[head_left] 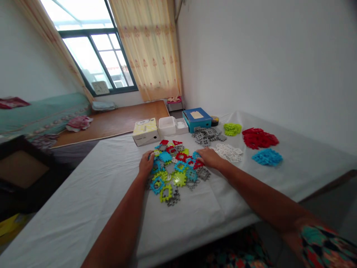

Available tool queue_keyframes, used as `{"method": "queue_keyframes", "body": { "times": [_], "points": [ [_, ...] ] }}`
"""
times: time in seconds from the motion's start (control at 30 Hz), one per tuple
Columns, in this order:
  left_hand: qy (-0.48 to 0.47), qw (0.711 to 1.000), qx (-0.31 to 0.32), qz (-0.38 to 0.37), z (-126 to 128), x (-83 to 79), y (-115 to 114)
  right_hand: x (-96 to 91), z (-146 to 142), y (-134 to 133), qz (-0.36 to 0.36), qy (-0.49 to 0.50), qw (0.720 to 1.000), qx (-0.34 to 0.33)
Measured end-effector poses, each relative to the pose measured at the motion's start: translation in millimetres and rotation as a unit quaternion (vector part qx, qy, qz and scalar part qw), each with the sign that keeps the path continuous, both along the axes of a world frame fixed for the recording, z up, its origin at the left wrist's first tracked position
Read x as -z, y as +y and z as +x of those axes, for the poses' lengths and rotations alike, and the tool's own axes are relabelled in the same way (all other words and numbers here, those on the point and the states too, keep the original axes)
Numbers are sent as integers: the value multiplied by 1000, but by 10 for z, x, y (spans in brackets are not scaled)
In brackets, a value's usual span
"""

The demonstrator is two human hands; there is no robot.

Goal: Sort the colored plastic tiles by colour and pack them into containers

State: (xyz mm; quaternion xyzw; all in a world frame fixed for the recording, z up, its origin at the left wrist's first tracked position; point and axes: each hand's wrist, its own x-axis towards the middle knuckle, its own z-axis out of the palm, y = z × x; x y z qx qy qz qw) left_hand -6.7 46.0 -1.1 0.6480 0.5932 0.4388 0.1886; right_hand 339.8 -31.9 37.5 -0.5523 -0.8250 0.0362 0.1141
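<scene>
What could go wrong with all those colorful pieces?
The right hand might bump the white pile close by, scattering it. The red pile and blue pile sit so close they could mix. Pieces in the jumbled heap overlap, so pulling one might drag others along.

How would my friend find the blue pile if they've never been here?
Start at the big covered table and find the mixed heap. Go right, past the white pile, to the blue pile on the near side of the red pile. It's the only separate pile that's all blue.
</scene>
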Motion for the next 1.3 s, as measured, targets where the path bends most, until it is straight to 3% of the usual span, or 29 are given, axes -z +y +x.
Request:
{"method": "queue_keyframes", "body": {
  "times": [0.17, 0.27, 0.4, 0.53, 0.67, 0.77, 0.9, 0.97, 1.13, 1.3],
  "points": [
    [-34, 999, 28, 0, -142, 52, -57, 302, 18, 122, 66, 78, 995, 5],
    [-48, 999, 15, -1, -176, 52, -73, 367, 19, 131, 91, 141, 986, -22],
    [-49, 999, 10, 5, -158, 32, -97, 251, 27, 59, 109, 155, 981, -31],
    [-41, 999, 14, 5, -154, -1, -126, 84, 176, -239, 127, 129, 983, -25],
    [-10, 1000, 6, -2, -196, 6, -103, 63, 534, -699, 153, 109, 982, 33],
    [10, 1000, 5, -13, -226, 16, -63, 96, 977, -1041, 173, 102, 970, 140],
    [37, 999, 3, -17, -242, -6, -44, 175, 1642, -1448, 190, 10, 934, 301],
    [48, 999, -7, -24, -246, -23, -41, 247, 1897, -1598, 181, -20, 919, 351],
    [74, 997, -12, -29, -246, -59, -33, 366, 2209, -1720, 141, 39, 926, 348],
    [87, 995, -22, -42, -217, -99, -56, 303, 2302, -1534, 178, 54, 919, 347]
  ]
}}
